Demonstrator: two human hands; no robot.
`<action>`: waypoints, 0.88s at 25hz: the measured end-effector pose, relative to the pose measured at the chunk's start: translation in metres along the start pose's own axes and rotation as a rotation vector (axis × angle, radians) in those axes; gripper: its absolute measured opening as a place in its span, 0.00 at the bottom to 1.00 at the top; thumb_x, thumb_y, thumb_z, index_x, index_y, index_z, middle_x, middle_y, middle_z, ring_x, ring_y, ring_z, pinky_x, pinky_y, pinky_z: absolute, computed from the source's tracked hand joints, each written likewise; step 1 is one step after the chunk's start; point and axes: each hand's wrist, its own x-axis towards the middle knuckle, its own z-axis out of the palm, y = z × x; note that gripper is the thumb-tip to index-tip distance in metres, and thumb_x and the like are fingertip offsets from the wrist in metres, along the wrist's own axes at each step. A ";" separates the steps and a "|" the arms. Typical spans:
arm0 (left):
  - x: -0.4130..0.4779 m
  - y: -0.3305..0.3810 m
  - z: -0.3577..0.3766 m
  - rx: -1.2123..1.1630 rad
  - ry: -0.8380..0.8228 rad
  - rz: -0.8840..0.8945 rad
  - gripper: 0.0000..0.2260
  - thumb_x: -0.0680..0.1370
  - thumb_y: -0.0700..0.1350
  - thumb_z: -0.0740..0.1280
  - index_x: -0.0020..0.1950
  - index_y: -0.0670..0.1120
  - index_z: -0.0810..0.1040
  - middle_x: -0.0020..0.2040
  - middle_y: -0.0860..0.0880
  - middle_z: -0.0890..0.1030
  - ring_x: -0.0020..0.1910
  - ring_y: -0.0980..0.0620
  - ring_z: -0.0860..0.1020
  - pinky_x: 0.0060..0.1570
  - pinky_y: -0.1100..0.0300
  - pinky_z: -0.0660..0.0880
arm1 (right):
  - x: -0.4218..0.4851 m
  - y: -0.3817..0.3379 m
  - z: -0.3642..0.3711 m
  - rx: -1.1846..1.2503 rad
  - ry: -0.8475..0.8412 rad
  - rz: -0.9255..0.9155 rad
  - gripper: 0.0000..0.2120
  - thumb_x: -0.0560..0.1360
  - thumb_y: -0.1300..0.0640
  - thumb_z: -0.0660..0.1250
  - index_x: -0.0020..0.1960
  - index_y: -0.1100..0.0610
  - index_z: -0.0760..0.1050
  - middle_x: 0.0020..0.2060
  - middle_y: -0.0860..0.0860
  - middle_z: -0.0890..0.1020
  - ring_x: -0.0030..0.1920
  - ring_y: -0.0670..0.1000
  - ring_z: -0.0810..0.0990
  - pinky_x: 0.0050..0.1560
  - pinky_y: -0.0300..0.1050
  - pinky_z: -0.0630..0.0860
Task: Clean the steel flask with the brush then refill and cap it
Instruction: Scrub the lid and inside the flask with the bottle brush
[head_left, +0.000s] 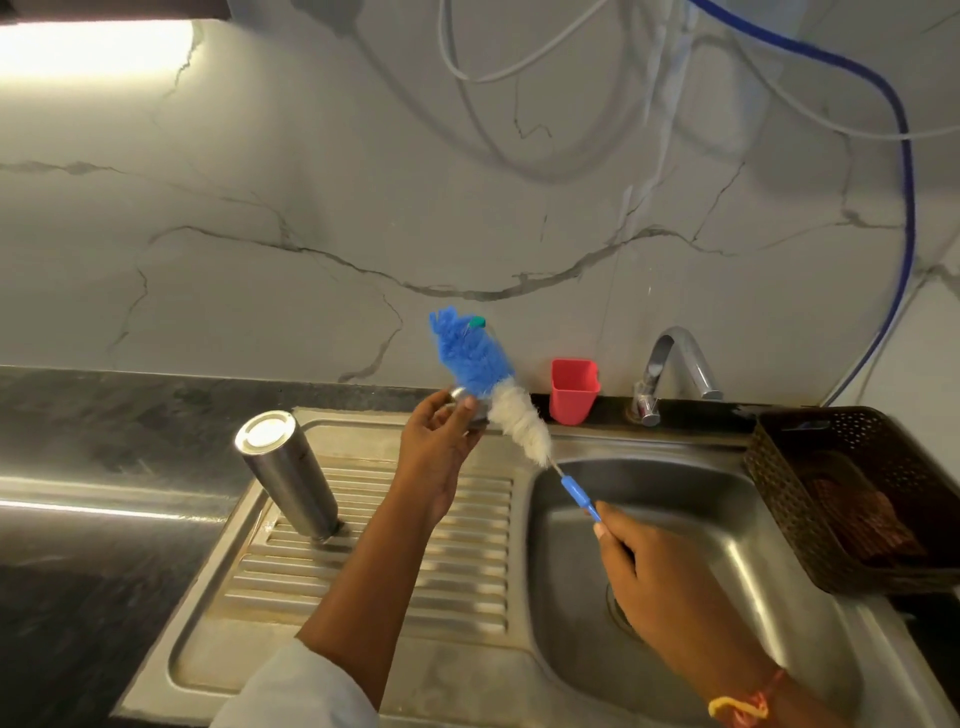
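The steel flask (284, 470) stands upside down on the ribbed drainboard (395, 561), mouth down and base up, apart from both hands. My left hand (441, 441) holds a small steel cap (467, 402) above the drainboard's back edge. My right hand (660, 577) grips the blue handle of a bottle brush (498, 384) over the sink basin. The brush's blue and white bristles lie against the cap.
The steel sink basin (675, 519) lies on the right with the tap (675, 364) behind it. A red plastic cup (574, 389) stands at the wall. A dark woven basket (852, 493) sits right of the basin. Black countertop (104, 415) extends left.
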 end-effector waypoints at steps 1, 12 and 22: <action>0.006 0.005 -0.003 -0.032 0.058 0.020 0.24 0.76 0.42 0.75 0.69 0.39 0.73 0.61 0.36 0.82 0.58 0.42 0.84 0.63 0.46 0.79 | -0.008 0.000 0.002 -0.004 -0.001 -0.013 0.12 0.81 0.52 0.63 0.62 0.46 0.80 0.24 0.39 0.69 0.28 0.41 0.70 0.34 0.42 0.69; -0.001 0.002 -0.004 -0.060 0.083 0.045 0.26 0.73 0.46 0.76 0.67 0.40 0.71 0.64 0.37 0.79 0.58 0.44 0.83 0.64 0.44 0.79 | -0.007 0.009 0.006 0.010 0.032 -0.023 0.12 0.80 0.52 0.63 0.61 0.48 0.80 0.24 0.40 0.71 0.28 0.43 0.74 0.30 0.35 0.66; 0.006 0.011 -0.022 -0.336 0.195 -0.059 0.19 0.83 0.48 0.68 0.73 0.48 0.72 0.61 0.42 0.78 0.58 0.45 0.83 0.56 0.50 0.82 | -0.039 0.021 0.017 0.040 0.094 -0.034 0.13 0.76 0.49 0.63 0.55 0.50 0.83 0.25 0.45 0.74 0.25 0.44 0.73 0.29 0.41 0.71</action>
